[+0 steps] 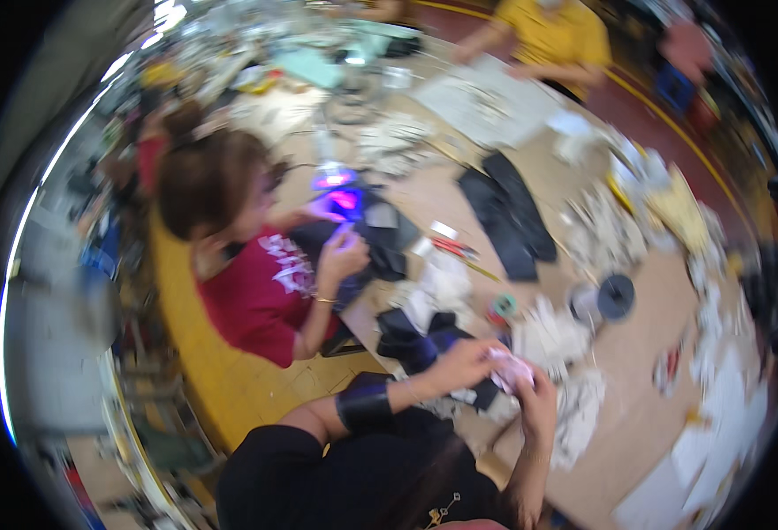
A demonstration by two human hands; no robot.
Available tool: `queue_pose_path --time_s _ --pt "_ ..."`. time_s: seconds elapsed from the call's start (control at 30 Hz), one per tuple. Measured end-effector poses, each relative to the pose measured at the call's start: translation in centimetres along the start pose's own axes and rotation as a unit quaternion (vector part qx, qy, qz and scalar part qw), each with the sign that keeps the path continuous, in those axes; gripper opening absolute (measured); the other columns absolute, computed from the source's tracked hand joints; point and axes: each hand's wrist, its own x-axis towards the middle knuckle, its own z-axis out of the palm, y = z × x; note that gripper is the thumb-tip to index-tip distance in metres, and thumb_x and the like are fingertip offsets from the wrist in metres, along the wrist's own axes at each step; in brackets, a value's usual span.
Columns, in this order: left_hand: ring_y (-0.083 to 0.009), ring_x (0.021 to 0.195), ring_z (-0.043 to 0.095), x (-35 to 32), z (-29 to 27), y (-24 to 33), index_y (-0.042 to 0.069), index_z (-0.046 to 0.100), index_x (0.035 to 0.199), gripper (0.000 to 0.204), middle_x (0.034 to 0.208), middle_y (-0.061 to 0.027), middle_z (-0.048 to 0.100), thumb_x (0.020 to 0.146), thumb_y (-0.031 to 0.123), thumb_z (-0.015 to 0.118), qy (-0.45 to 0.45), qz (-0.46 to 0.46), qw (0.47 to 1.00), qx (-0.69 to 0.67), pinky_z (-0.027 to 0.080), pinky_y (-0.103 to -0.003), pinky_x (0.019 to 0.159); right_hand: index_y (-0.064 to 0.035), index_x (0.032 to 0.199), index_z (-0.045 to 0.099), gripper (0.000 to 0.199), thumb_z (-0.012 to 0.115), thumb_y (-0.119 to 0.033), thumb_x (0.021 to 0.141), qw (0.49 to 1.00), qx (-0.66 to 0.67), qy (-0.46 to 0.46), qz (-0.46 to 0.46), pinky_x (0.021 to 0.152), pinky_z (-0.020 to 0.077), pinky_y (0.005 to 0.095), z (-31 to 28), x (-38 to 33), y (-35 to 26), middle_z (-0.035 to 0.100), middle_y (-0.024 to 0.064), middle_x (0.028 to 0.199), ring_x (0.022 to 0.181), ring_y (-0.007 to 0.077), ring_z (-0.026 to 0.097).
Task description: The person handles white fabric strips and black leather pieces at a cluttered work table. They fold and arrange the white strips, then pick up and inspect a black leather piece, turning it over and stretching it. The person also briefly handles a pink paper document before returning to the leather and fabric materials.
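Observation:
A small crumpled pale piece of cloth [510, 369] is pinched between my two hands at the near edge of the table. My left hand [466, 364] comes in from the left, with a black band on the forearm, and its fingers close on the cloth's left side. From below, my right hand [537, 396] grips the cloth's right side. Blur hides the details of the piece. Just beyond and left of my hands lies a dark fabric pile [420, 343]. White crumpled cloth pieces [548, 340] lie close to my right hand.
A co-worker in a maroon shirt [261, 305] sits at left, hands under a violet lamp [334, 179]. Another in yellow [552, 40] works across the table. Black fabric panels [508, 212], a dark spool [614, 298], a green-topped spool [502, 306] and red-handled tools [453, 246] lie on the table.

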Motion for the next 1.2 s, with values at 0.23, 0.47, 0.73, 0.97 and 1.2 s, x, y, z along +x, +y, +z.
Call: queue_pose_path --time_s 0.23,0.47,0.73,0.97,1.2 --pt "-0.007 0.062 0.062 -0.6 -1.1 2.4 0.001 0.056 0.101 0.016 0.075 -0.0037 0.064 0.094 0.015 0.054 -0.036 -0.025 0.994 -0.103 0.049 -0.022 0.055 0.0056 0.11 0.06 0.026 0.064 -0.006 0.087 0.997 0.039 -0.014 -0.06 0.052 0.0503 0.0245 0.6 0.7 -0.6 0.064 0.0086 0.088 0.065 0.0117 0.058" --pt "-0.0119 0.062 0.065 -0.8 -1.8 2.9 0.002 0.058 0.112 0.02 0.079 -0.0072 0.064 0.095 0.01 0.051 -0.115 -0.058 0.959 -0.253 0.052 -0.023 0.055 0.0038 0.103 0.063 0.018 0.06 0.001 0.086 0.976 0.214 -0.045 -0.014 0.05 0.0518 0.0246 1.4 -0.2 -2.2 0.059 0.0087 0.087 0.067 0.0166 0.06" --pt "-0.0136 0.079 0.066 -0.5 -1.7 2.2 -0.002 0.058 0.111 0.021 0.086 -0.0097 0.067 0.092 0.007 0.054 -0.169 -0.085 0.92 -0.344 0.053 -0.024 0.07 0.0042 0.094 0.062 0.012 0.061 -0.005 0.086 0.958 0.254 -0.13 -0.028 0.056 0.0526 0.0259 0.0 0.0 -2.5 0.052 0.0049 0.081 0.068 0.0148 0.058" --pt "-0.0135 0.078 0.066 -0.7 -1.0 2.4 0.001 0.058 0.105 0.018 0.086 -0.0083 0.067 0.089 0.008 0.057 -0.143 -0.008 0.988 -0.054 0.051 -0.025 0.07 0.0025 0.103 0.063 0.026 0.072 -0.006 0.079 0.996 0.009 -0.092 0.015 0.055 0.0477 0.0215 -0.3 0.5 -3.5 0.062 0.0064 0.08 0.063 0.01 0.058" --pt "-0.0237 0.072 0.066 -1.0 -1.2 2.5 0.006 0.045 0.122 0.04 0.079 -0.0117 0.064 0.084 0.01 0.059 -0.084 0.021 0.99 0.115 0.05 -0.033 0.066 0.002 0.098 0.069 0.024 0.074 -0.011 0.078 0.967 -0.231 -0.097 0.04 0.056 0.0429 0.0186 -1.0 1.4 -4.9 0.066 0.0028 0.077 0.064 0.0054 0.055"
